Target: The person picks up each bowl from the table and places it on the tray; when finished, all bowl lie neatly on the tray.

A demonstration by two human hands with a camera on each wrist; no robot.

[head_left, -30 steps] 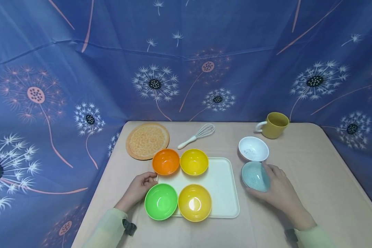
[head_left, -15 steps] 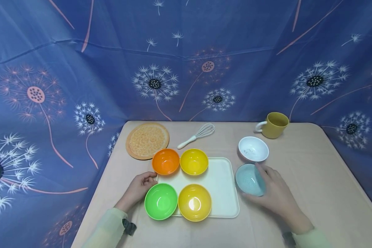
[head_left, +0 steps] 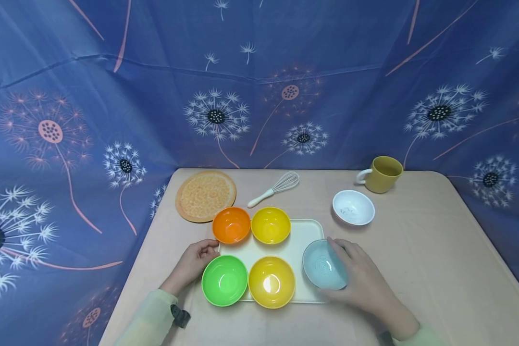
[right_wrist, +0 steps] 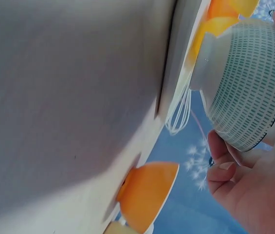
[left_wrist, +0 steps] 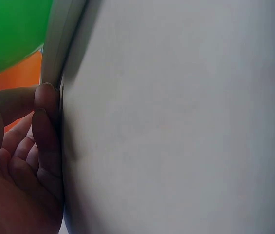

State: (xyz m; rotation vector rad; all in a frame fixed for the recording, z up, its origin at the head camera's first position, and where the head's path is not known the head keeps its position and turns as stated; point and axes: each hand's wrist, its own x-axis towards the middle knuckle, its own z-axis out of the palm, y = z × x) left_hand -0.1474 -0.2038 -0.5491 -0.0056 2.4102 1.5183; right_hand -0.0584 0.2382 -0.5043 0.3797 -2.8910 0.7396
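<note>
My right hand [head_left: 363, 278] grips a bowl [head_left: 323, 265], pale blue inside, by its right side, over the right part of a white tray [head_left: 304, 234]. Green dashes cover the bowl's outside in the right wrist view, where its foot stands off the tray. At the tray's left edge, my left hand [head_left: 193, 264] pinches the rim with thumb and forefinger, the other fingers curled. On the tray are an orange bowl [head_left: 231, 225], a yellow bowl [head_left: 271, 225] beside it, a green bowl [head_left: 225, 280] and a second yellow bowl [head_left: 271, 282] in front.
Behind the tray lie a whisk [head_left: 273, 189] and a round tan mat [head_left: 205, 196]. To the right rear stands a bowl [head_left: 353, 207], white inside; its outside is orange [right_wrist: 149, 192] in the right wrist view. A mustard mug [head_left: 382, 174] stands behind it, near the cloth backdrop.
My right hand has carried the pale blue bowl left and toward me, from beside the white-lined bowl to over the tray's right part. My left hand has stayed at the tray's edge.
</note>
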